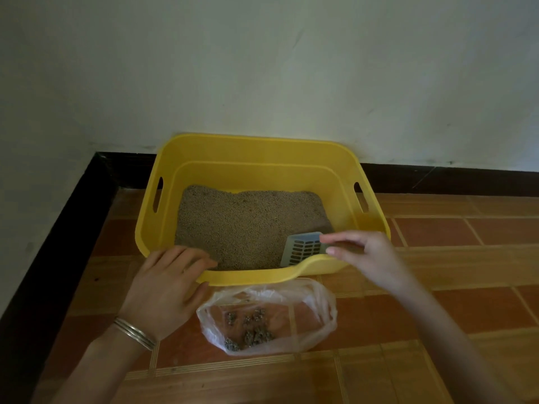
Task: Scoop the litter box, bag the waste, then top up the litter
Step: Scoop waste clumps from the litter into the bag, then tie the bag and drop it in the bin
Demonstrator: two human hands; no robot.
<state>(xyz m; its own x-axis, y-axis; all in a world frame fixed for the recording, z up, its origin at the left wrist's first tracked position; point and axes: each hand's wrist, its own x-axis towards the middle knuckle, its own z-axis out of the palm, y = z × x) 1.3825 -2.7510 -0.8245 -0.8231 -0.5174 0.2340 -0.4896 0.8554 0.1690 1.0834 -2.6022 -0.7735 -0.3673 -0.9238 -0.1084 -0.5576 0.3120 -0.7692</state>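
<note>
Left hand [172,275] lay over the near rim of the yellow litter box [256,153], left of the frame's centre. Its fingers reached inside above the litter [248,223] and its thumb sat against the outer front wall, so it held the rim between them. Thin metal bangles [134,332] circled that wrist.

Right hand [370,258], at the right of centre, hovered at the box's near right corner with its forefinger and thumb stretched toward the back end of the grey-blue slotted scoop [303,249]. The fingers were only slightly parted and blurred. Whether they pinched the scoop or merely touched it could not be told.

The scoop rested in that near right corner, its slotted face up, tilted against the low dip in the front wall. Brownish litter covered the bottom of the box, banked a little higher toward the back.

Just below the box in the frame, on the reddish floor tiles [481,310], lay a clear plastic bag [318,293] with its mouth open. Several dark grey clumps [256,335] sat inside it.

The box stood against a pale wall [262,68] edged with dark skirting [58,228].
</note>
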